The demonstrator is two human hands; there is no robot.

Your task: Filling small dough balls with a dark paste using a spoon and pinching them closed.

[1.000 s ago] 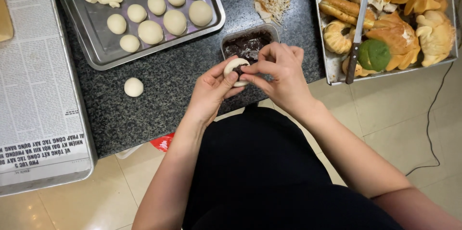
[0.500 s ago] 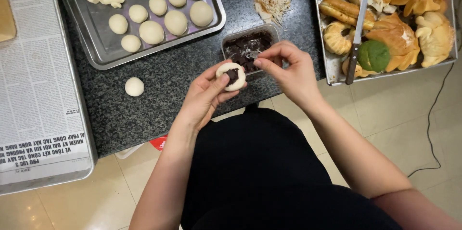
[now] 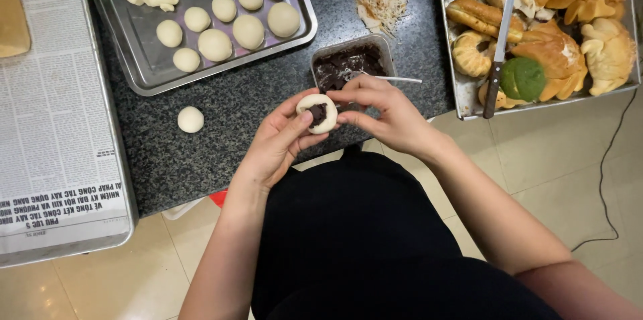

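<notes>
Above the speckled bench edge, left hand cupping a flattened pale dough round with dark filling at centre, right hand pinching its rim, fingers closed on it.

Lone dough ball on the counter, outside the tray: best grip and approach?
Take the dough ball across its round sides, coming straight down from above. It sits alone on the dark counter, apart from the metal tray, with bare stone all around it. It looks soft, so probably pinch lightly.
</notes>
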